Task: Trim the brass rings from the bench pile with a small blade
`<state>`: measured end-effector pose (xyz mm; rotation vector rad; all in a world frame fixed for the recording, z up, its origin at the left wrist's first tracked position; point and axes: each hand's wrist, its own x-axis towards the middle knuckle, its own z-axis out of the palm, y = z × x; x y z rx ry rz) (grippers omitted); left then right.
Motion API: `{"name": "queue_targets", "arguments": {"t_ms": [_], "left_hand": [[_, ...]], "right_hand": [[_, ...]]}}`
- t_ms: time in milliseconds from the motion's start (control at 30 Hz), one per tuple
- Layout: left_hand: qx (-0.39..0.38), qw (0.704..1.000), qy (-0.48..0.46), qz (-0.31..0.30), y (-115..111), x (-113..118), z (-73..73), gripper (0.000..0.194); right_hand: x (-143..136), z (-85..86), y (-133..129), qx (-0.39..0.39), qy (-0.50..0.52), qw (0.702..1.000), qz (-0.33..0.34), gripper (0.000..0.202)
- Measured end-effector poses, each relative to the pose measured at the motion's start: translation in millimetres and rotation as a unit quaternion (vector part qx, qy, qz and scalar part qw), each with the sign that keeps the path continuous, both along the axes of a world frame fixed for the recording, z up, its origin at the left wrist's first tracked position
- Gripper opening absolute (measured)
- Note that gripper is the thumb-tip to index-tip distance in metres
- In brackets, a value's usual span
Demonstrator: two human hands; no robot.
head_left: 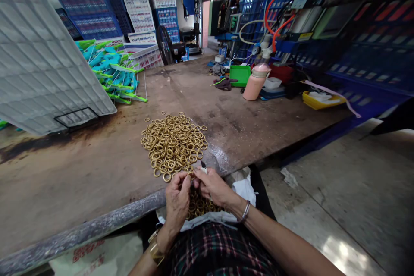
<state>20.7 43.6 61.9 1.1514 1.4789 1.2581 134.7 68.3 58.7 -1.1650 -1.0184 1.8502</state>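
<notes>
A heap of gold-coloured metal rings (176,140) lies on the worktable near its front edge. My left hand (177,200) is at the edge of the heap, its thumb and fingers pinched on a single ring (190,174). Right beside it, my right hand (215,187) is closed around a small tool with a dark pointed tip (203,164); a pale part shows by the thumb, and the rest is hidden by the fingers. Below both hands, more rings (202,207) fill an open white bag (246,189) at my lap.
The brown worktable (97,172) has a worn front edge. A tilted grey panel (48,51) and green-blue plastic parts (113,69) stand left. Farther back are a pink bottle (255,83), a green tray (239,76) and a yellow tray (318,101). Stacked crates (87,8) line the background.
</notes>
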Motion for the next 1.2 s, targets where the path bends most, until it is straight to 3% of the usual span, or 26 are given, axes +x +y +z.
{"name": "queue_targets", "arguments": {"t_ms": [133, 267, 367, 667, 867, 967, 1067, 1200], "left_hand": [[-0.048, 0.997, -0.043, -0.046, -3, 0, 0.8, 0.024], [-0.123, 0.983, -0.115, -0.07, -6, -1, 3.7, 0.028], [-0.139, 0.975, -0.152, -0.085, -7, -4, 2.4, 0.029], [-0.134, 0.959, -0.222, -0.113, -10, -8, 2.9, 0.026], [-0.145, 0.947, -0.262, -0.114, -11, -7, 6.2, 0.027], [-0.143, 0.951, -0.253, -0.103, -10, -8, 5.8, 0.028], [-0.133, 0.959, -0.232, -0.093, -10, -8, 5.3, 0.028], [-0.13, 0.966, -0.208, -0.079, -9, -7, 3.6, 0.028]], "right_hand": [[1, 1.8, 4, 0.059, -0.054, 0.997, -0.017, 0.025], [6, 4.3, 7, 0.2, -0.181, 0.963, -0.014, 0.018], [6, 5.8, 6, 0.249, -0.221, 0.943, 0.002, 0.016], [6, 2.6, 5, 0.226, -0.152, 0.962, 0.016, 0.017], [6, 10.9, 6, 0.228, -0.199, 0.953, 0.02, 0.019], [8, 10.8, 3, 0.285, -0.299, 0.91, 0.03, 0.017], [9, 5.2, 0, 0.357, -0.412, 0.834, 0.086, 0.016], [7, -0.4, -5, 0.377, -0.49, 0.772, 0.149, 0.019]]}}
